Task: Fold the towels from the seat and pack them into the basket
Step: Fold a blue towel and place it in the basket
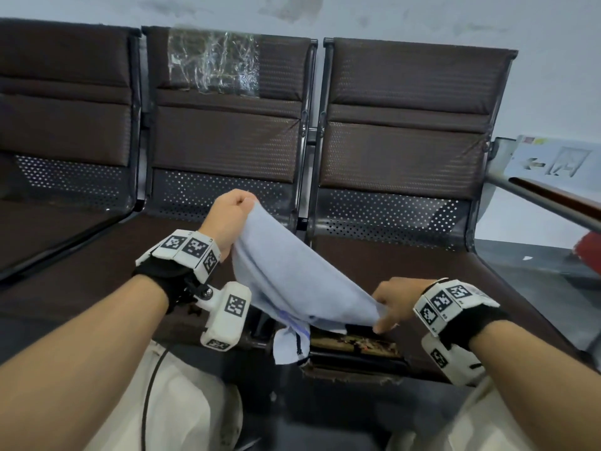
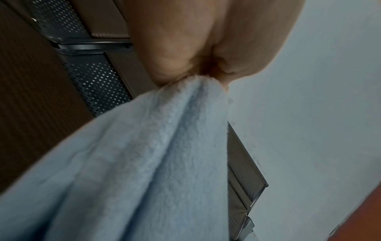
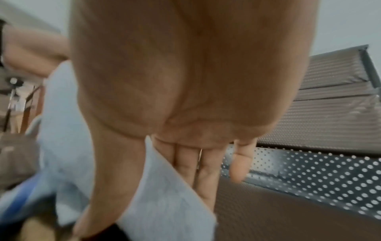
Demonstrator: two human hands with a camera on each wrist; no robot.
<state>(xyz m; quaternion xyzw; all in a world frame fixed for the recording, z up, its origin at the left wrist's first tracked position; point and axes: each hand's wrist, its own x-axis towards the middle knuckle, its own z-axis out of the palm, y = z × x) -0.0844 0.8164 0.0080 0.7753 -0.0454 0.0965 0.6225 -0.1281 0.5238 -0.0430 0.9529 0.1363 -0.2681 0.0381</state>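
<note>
- On the far left I see a brown seat [image 1: 65,131] with little holes low in its back.
- Next to it is the middle seat [image 1: 227,125], with a shiny plastic patch [image 1: 213,61] stuck near the top of its back.
- My left hand [image 1: 229,218] is up in front of the middle seat. Its fingers are curled tight and pinch one corner of the light blue towel [image 1: 292,281].
- The towel hangs in the air, sloping down from my left hand to my right hand. It is over the front edge of the seats, and a loose bit dangles below.
- My right hand [image 1: 395,302] is lower and to the right. Its thumb and fingers pinch the other end of the towel.
- The right seat [image 1: 406,141] is behind my right hand.
- On the far right is a grey rail [image 1: 546,203].
</note>
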